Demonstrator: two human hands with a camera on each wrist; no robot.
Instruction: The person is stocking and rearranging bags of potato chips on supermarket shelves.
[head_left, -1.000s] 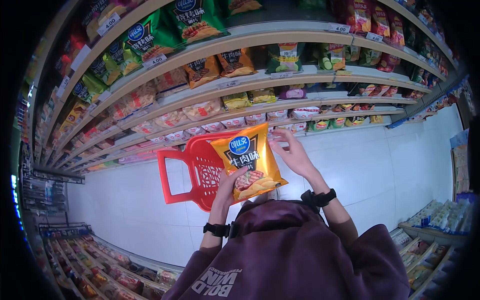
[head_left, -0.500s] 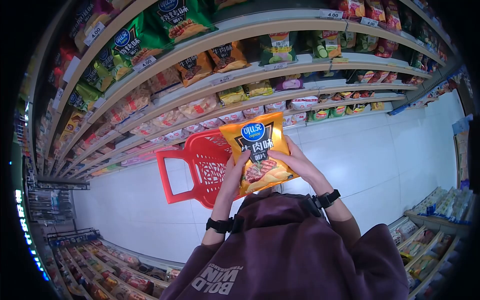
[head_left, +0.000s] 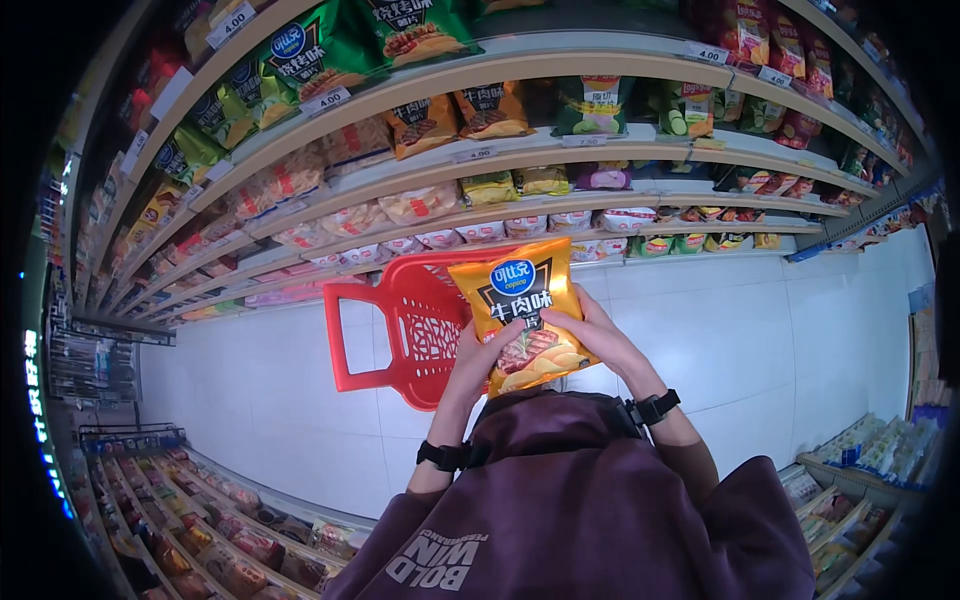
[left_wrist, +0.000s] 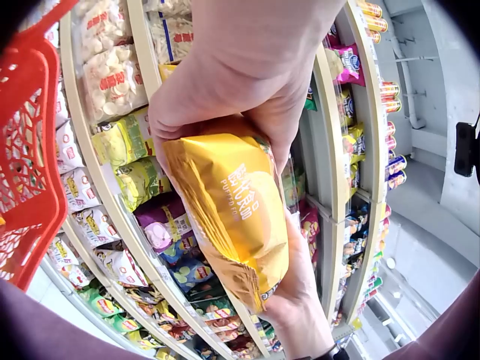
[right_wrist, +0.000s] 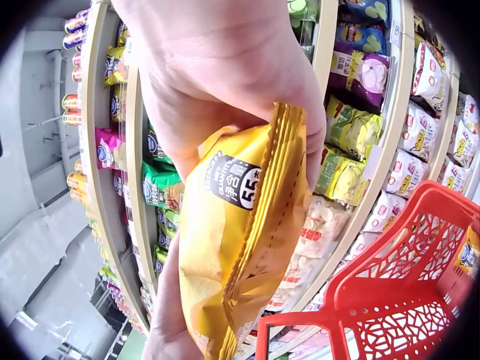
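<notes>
Both hands grip an orange chip bag (head_left: pixel 522 318) in front of the chest, its printed front facing up in the head view. My left hand (head_left: pixel 478 358) holds the left side with the thumb on the front; my right hand (head_left: pixel 600 338) holds the right side, thumb also on the front. In the left wrist view the bag (left_wrist: pixel 232 199) sits in the curve of the left hand (left_wrist: pixel 232 82), the right hand at its far side. In the right wrist view the crimped end of the bag (right_wrist: pixel 240 240) lies beneath the right hand (right_wrist: pixel 225 67).
A red basket (head_left: pixel 408 340) stands left of the bag, above the pale tiled floor (head_left: pixel 300 420). Its inside shows an orange packet (right_wrist: pixel 469 255) in the right wrist view. Shelves (head_left: pixel 520 145) of snack bags curve across the front; lower racks (head_left: pixel 210 530) lie behind left.
The right hand, first raised beside the bag with fingers apart, came onto its right side. Both hands now hold the bag, which moved right and then slightly down.
</notes>
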